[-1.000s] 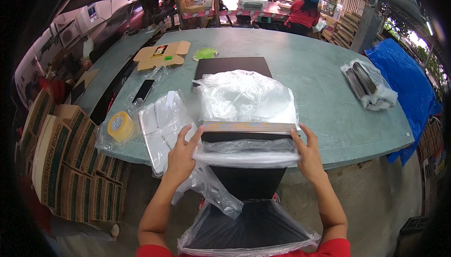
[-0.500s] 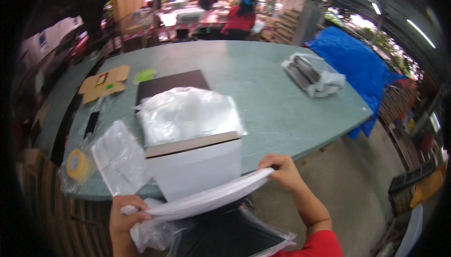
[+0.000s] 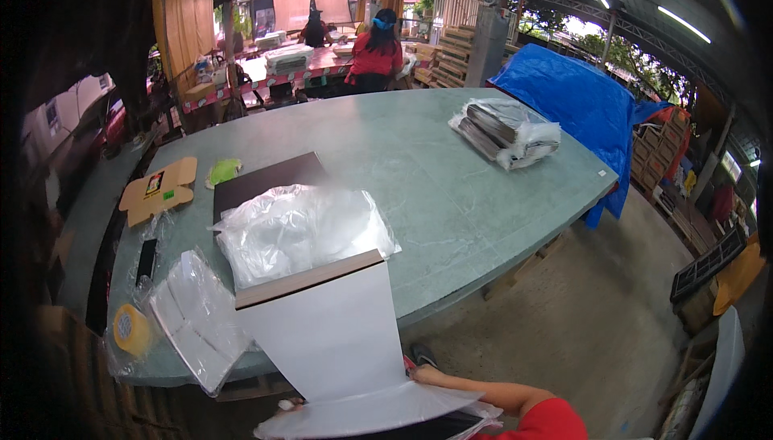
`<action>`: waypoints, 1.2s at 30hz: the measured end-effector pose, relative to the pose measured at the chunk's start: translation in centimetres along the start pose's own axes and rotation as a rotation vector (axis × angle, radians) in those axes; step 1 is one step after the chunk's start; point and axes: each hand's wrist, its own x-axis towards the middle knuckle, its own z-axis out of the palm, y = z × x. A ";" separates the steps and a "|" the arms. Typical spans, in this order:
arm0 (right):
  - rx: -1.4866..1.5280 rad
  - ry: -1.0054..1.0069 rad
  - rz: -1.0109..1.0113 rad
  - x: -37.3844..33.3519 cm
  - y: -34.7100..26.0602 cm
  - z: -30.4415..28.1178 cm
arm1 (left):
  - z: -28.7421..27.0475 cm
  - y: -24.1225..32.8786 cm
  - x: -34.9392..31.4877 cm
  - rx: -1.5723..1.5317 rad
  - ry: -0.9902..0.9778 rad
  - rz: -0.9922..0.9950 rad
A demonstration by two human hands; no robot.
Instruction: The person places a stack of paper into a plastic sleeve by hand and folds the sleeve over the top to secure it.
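Observation:
A wide white sheet (image 3: pixel 326 335) slopes toward me from a stack with a brown edge (image 3: pixel 310 279), its near end flaring outward. My left hand (image 3: pixel 291 404) grips the sheet's left side; only a bit of the fingers shows. At the right side, my right hand (image 3: pixel 424 373) is closed at the sheet's edge, its fingertips mostly hidden. Beneath the flared end lies a dark panel in clear plastic (image 3: pixel 463 425). Crumpled clear plastic bags (image 3: pixel 302 231) lie behind the brown edge, partly over a dark brown board (image 3: pixel 270 176).
On the green table (image 3: pixel 451 239) are a yellow tape roll (image 3: pixel 131 329), plastic-wrapped white sheets (image 3: pixel 197 319), a flattened cardboard piece (image 3: pixel 159 189), a green item (image 3: pixel 223 172) and a wrapped bundle (image 3: pixel 507 132). A blue tarp (image 3: pixel 572 102) hangs at the right. Two people work at a far table.
Both hands have moved down toward me with the white sheet, the right one also leftward. More of its surface now shows, and its near end has spread wide. My view has shifted right.

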 end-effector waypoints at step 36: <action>0.417 -0.559 -0.778 -9.0 -21.9 -3.1 | 10.6 25.1 -9.6 0.188 0.658 0.989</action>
